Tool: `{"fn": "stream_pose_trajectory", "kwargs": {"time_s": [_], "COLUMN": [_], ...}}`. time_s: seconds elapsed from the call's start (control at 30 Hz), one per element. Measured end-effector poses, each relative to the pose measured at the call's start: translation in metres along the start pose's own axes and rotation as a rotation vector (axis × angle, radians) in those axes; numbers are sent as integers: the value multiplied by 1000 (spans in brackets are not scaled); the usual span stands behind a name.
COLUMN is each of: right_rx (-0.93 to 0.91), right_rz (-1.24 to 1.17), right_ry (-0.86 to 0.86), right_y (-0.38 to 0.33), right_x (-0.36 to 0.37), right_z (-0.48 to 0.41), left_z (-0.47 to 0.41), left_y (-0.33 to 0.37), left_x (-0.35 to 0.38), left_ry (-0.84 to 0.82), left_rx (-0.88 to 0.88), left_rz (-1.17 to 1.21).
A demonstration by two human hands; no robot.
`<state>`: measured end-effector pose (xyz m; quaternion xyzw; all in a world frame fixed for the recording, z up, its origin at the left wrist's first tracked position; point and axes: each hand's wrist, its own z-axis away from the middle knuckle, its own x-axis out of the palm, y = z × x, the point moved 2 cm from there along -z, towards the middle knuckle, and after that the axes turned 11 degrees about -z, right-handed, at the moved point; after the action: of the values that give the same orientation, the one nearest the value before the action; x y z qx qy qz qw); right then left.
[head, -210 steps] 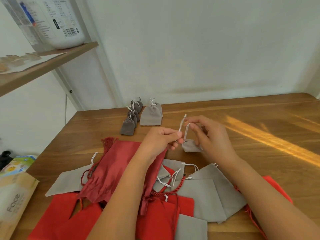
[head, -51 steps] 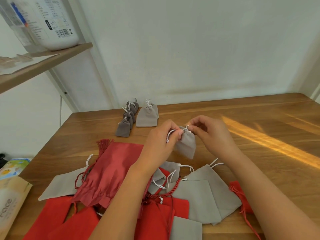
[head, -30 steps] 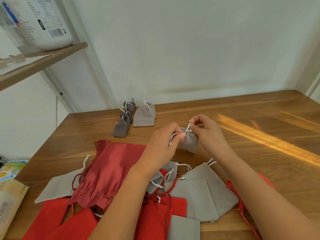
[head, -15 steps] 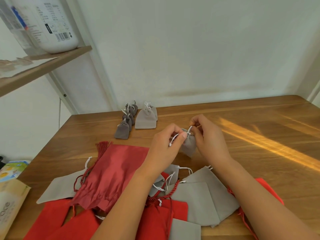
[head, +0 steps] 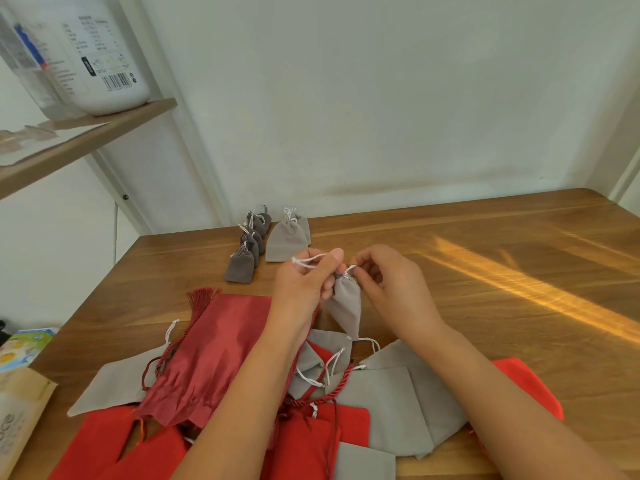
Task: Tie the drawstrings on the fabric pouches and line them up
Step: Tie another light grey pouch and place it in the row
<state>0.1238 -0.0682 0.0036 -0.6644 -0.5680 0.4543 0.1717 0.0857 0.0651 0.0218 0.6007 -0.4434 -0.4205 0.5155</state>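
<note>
A small grey pouch point(head: 344, 306) hangs in the air above the wooden table point(head: 485, 306), its neck gathered. My left hand point(head: 304, 282) pinches one white drawstring end point(head: 306, 260), which loops over its fingers. My right hand point(head: 391, 289) pinches the other string end at the pouch's neck. Further back stands a row of small dark grey tied pouches point(head: 242, 266), with a bigger light grey tied pouch point(head: 285, 240) beside them. A heap of loose grey pouches point(head: 391, 396) and red pouches point(head: 304, 441) lies in front of me, under my forearms.
A long dark red satin pouch point(head: 207, 358) with a tassel lies on the heap's left side. A shelf point(head: 86, 140) with a large white container point(head: 100, 53) hangs at upper left. Paper packets point(head: 20, 410) lie at the table's left edge. A wall stands behind the table.
The small grey pouch's neck has been drawn tight. My left hand has pulled its string end up and to the left, and the pouch now hangs lower between my hands.
</note>
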Motion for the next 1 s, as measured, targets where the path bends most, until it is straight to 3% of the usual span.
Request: {"fn": "stream_pose_trajectory", "kwargs": {"time_s": [0.17, 0.33, 0.53, 0.8, 1.0], "right_rx": [-132, -269, -95, -42, -43], "right_rz": [1, 18, -26, -10, -1], "right_ry": [19, 6, -126, -66, -58], "right_y": [-4, -12, -10, -15, -16], "right_x": [-4, -3, 2, -9, -9], "right_z": [1, 4, 10, 5, 4], "left_z": [-5, -5, -3, 4, 6], "left_y": [-7, -7, -6, 4, 10], "left_x": [-7, -8, -11, -11, -10], "left_ry": [-50, -121, -257, -380, -306], "left_rx": [-158, -228, -220, -45, 151], "left_rz": [93, -23, -267, -382, -539]}}
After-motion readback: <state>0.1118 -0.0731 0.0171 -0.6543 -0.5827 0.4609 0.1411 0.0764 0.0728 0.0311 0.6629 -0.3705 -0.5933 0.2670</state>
